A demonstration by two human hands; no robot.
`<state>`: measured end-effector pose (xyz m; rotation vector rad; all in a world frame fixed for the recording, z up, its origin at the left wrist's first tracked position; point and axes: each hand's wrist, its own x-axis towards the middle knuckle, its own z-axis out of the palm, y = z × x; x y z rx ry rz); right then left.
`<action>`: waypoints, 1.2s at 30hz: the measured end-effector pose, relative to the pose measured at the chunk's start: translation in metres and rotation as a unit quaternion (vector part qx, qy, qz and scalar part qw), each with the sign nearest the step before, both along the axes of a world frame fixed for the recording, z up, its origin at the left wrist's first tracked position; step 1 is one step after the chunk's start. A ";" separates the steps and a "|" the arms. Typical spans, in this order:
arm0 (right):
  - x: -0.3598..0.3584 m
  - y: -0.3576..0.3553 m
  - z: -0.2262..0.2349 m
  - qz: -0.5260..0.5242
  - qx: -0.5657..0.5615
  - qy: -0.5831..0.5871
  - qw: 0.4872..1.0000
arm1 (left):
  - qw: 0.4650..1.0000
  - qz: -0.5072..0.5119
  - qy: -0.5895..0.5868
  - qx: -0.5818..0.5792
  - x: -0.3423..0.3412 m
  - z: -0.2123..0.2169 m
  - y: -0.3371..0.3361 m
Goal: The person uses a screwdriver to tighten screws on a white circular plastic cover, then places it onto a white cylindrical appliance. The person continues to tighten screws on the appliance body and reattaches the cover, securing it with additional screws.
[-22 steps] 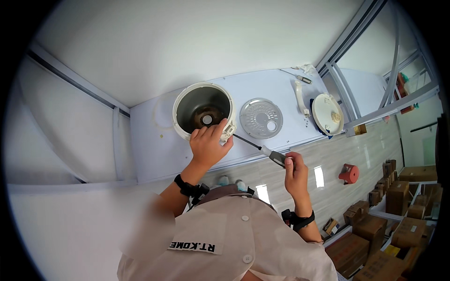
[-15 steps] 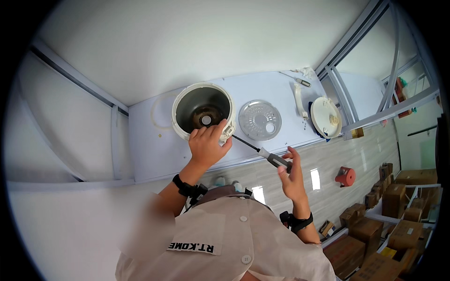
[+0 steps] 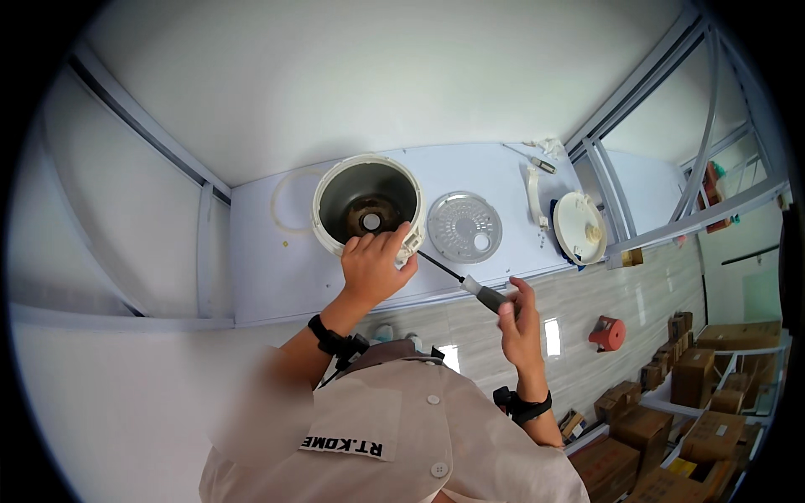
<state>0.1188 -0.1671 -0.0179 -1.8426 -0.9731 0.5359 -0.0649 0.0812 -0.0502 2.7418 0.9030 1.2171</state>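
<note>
A white rice cooker body (image 3: 321,201) with a dark inner wall stands on the white table, its opening facing up. My left hand (image 3: 371,267) grips its near right rim, the fingers hooked over the edge beside a white hinge-like part (image 3: 410,243). My right hand (image 3: 521,325) holds the grey handle of a screwdriver (image 3: 485,294), thumb on one side and fingers on the other. The long dark shaft slants up and left to the cooker's right side, just below the rim. Whether its tip sits in a screw cannot be made out.
Right of the cooker lies a round perforated metal plate (image 3: 457,220). Farther right are a white curved handle (image 3: 533,197), a round white lid (image 3: 575,220), small loose bits and another screwdriver (image 3: 543,164). A thin pale ring (image 3: 275,205) lies left. A red stool (image 3: 610,334) and cardboard boxes (image 3: 644,432) stand on the floor.
The view has shifted slightly, so the table things sit a little lower. My left hand keeps its grip on the rim; my right-hand fingers have closed more around the screwdriver handle.
</note>
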 end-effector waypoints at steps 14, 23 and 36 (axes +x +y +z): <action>0.000 0.008 -0.012 -0.095 -0.030 0.099 0.990 | 1.000 -0.003 0.005 -0.001 -0.001 0.000 0.001; -0.004 0.002 0.005 0.016 0.089 -0.157 0.983 | 1.000 -0.002 -0.004 -0.005 0.000 -0.001 0.001; 0.004 0.011 0.019 -0.046 -0.035 0.011 0.998 | 1.000 -0.009 -0.006 -0.016 -0.002 0.001 0.002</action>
